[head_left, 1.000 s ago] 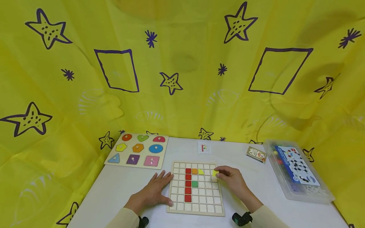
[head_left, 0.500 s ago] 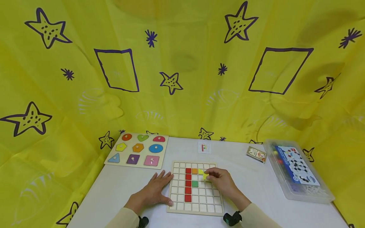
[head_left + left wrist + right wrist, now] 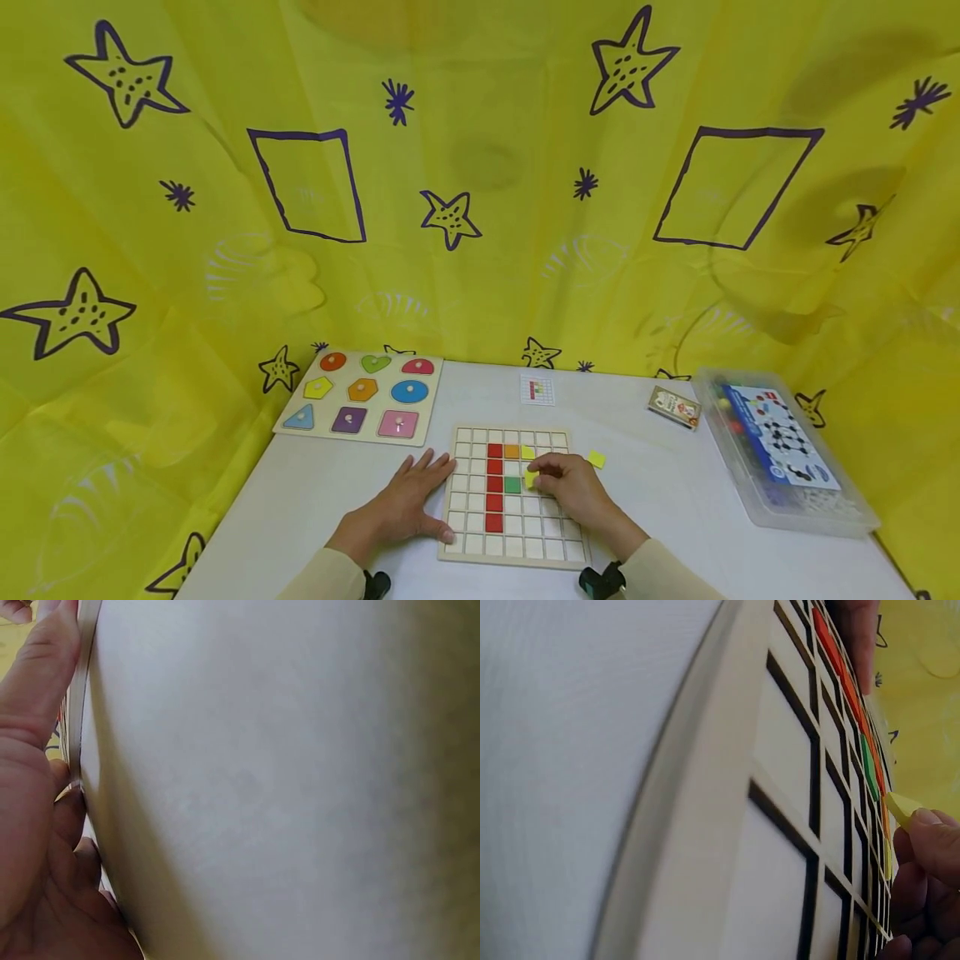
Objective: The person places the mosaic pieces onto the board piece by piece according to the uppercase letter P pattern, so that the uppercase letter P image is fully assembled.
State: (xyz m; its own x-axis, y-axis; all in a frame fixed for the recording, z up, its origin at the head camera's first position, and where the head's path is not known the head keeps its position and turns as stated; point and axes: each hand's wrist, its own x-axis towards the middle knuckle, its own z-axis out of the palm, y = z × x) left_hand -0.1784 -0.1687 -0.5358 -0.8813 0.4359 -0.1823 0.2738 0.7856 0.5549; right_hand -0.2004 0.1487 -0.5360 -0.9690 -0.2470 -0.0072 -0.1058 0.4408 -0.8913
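A wooden grid board (image 3: pixel 513 562) lies on the white table, with a column of several red tiles (image 3: pixel 494 502). To the right of the column's top sit an orange tile (image 3: pixel 512 451) and a yellow tile (image 3: pixel 528 452); lower down is a green tile (image 3: pixel 512 484). My right hand (image 3: pixel 573 487) pinches another yellow square tile (image 3: pixel 902 808) between thumb and fingertips, tilted over the cell right of the green one. My left hand (image 3: pixel 408 504) rests with fingers spread at the board's left edge, thumb (image 3: pixel 45 675) on the rim. One more yellow tile (image 3: pixel 596 459) lies right of the board.
Behind the board lies a small pattern card (image 3: pixel 537 389). A shape puzzle board (image 3: pixel 360 396) is at the back left. Toward the right are a small printed box (image 3: pixel 675 406) and a clear plastic case (image 3: pixel 787 458). A yellow curtain (image 3: pixel 480 292) surrounds the table.
My right hand has carried the pinched yellow tile left and nearer, from the board's right edge to beside the green tile. The loose yellow tile has come into sight. My left hand has stayed still.
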